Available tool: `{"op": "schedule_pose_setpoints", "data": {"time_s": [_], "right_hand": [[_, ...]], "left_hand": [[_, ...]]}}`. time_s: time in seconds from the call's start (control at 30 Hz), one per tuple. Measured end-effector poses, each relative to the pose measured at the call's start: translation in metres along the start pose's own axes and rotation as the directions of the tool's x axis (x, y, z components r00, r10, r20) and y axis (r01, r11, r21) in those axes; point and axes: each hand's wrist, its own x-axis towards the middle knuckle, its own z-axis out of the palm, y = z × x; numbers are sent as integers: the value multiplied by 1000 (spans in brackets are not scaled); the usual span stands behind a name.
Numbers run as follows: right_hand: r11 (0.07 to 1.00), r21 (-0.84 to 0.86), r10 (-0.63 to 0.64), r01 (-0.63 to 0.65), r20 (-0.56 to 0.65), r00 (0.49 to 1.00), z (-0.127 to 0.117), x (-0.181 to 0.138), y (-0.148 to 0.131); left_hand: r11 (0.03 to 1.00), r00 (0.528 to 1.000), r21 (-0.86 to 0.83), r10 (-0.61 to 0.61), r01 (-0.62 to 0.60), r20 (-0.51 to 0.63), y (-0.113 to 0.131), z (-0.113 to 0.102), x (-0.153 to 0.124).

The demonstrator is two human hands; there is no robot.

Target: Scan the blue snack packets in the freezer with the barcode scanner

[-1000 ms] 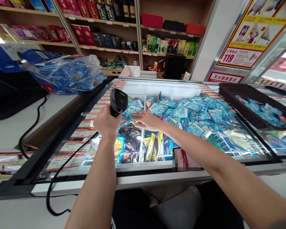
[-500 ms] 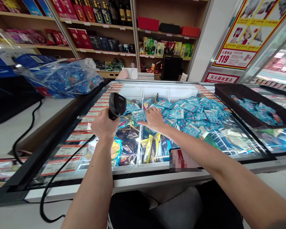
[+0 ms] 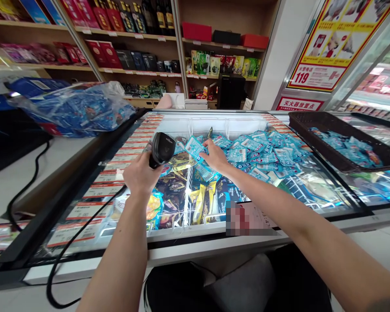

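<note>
My left hand (image 3: pixel 139 174) is wrapped round the handle of a black barcode scanner (image 3: pixel 163 148), its head raised over the freezer's glass top. A black cable runs from it toward me. Between the fingers and thumb of my right hand (image 3: pixel 215 157) is a light-blue snack packet (image 3: pixel 194 147), lifted at a tilt with a white label patch facing up. Many similar blue packets (image 3: pixel 263 149) lie in a loose heap on the glass to the right of that hand. The scanner and the held packet are apart, a short gap between them.
A brown basket (image 3: pixel 338 158) with blue packets stands on the right. At the left is a clear bag of blue packets (image 3: pixel 91 108). A phone (image 3: pixel 260 215) lies at the freezer's front edge. Ice creams (image 3: pixel 203 201) show beneath the glass. Shelves of goods line the back.
My right hand has picked up a blue packet from the heap's left side and tilted it up toward the scanner. My left hand still holds the scanner. The view has shifted slightly.
</note>
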Motion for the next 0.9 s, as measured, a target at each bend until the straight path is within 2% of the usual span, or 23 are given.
{"op": "schedule_pose_setpoints", "data": {"time_s": [0.17, 0.33, 0.47, 0.63, 0.77, 0.9], "right_hand": [[997, 58, -53, 58, -94, 994, -11, 8, 36], [980, 167, -99, 105, -49, 994, -10, 8, 63], [977, 192, -92, 95, -27, 995, -6, 7, 68], [942, 324, -74, 86, -49, 996, -6, 10, 70], [914, 405, 0, 23, -56, 998, -10, 9, 70], [909, 416, 29, -8, -43, 999, -13, 8, 67]], "left_hand": [[982, 977, -18, 187, -186, 98, 6, 3, -2], [945, 937, -60, 326, -321, 125, 9, 9, -5], [922, 912, -94, 386, -376, 140, 8, 13, -5], [897, 891, -107, 440, -429, 115, 6, 15, -4], [892, 885, -109, 450, -439, 121, 7, 16, -5], [895, 884, -106, 444, -432, 146, 10, 16, -6]]}}
